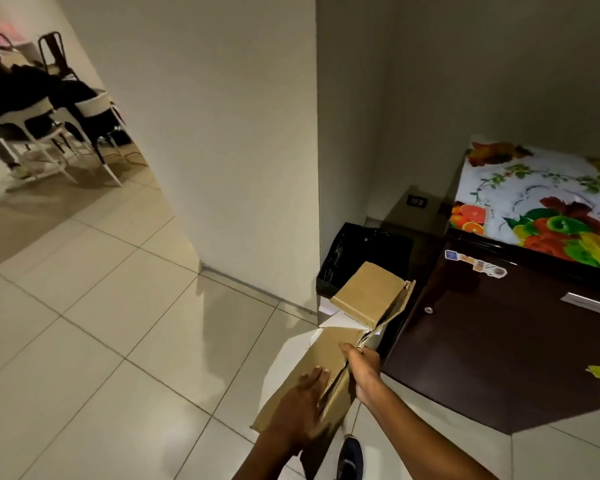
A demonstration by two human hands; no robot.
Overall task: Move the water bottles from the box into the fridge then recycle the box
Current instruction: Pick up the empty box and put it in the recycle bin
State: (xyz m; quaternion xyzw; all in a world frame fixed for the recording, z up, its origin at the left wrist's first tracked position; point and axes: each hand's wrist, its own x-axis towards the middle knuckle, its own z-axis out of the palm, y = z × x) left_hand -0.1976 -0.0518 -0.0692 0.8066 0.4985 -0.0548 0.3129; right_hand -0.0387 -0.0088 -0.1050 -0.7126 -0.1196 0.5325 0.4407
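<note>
The right hand is gripping and the flat left hand is pressing the flattened brown cardboard box, its long axis pointing ahead at the black-lined bin.

Operator body, head view. Both forearms bare up to the bottom frame edge; no sleeve, watch or glove visible. Left hand: bare, no rings seen. Right hand: bare, no rings seen. One foot visible low in frame wearing a dark blue shoe with dark laces; detail blurred.
</note>
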